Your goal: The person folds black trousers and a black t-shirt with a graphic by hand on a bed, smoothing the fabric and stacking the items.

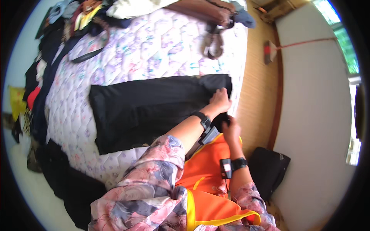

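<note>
A black garment (142, 107), which looks like a folded pair of trousers, lies spread across the quilted mattress (154, 46). My left hand (221, 101) is at its right end, with fingers closed on the cloth near the edge. Closer to me, my right hand (232, 131) pinches the near corner of that same end, which is lifted a little; this hand is slightly blurred. Between my forearms, part of the garment's near edge is hidden. Each wrist wears a black strap with a small device.
A brown bag (204, 11) and a coiled belt (214, 44) lie at the far side. Piled clothes (50, 42) line the left, with another black garment (73, 184) nearer. Right of the mattress are wooden floor, a broom (269, 52) and a black case (268, 171) by the wall.
</note>
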The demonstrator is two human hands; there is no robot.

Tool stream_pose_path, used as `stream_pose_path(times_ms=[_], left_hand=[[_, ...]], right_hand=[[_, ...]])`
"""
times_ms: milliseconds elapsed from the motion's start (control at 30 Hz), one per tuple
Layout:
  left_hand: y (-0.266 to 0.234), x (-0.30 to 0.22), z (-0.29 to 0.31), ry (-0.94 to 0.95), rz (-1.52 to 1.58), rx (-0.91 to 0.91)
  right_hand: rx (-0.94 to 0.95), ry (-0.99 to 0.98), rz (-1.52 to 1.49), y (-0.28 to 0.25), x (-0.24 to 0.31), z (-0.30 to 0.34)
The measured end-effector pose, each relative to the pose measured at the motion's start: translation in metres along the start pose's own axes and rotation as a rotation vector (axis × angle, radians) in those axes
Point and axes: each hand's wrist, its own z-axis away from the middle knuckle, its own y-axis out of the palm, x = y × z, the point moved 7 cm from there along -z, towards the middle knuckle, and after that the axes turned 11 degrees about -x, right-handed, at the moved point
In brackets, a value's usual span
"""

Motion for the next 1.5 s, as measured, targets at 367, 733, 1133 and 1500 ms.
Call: stream_pose_path(times_ms=[367,733,1133,1500], left_hand=[[-0.399,0.299,0.156,-0.769,-0.482,-0.606],[-0.37,0.223,0.14,-0.221,-0.28,-0.809],[-0.246,0.19,0.13,-0.614,0.731,-0.125],[-0.228,0.144,0.076,-0.041,0.093,-0.399]], right_hand=[[0.218,0.587,-0.76,0.035,-0.097,-0.009],[0.35,0.439,-0.942,0.006,-0.006,-0.014],[0.641,-0.547,-0.09,0.059,0.195,0.102],[0.503,-0.576,0.121,0.065,0.11,0.111]])
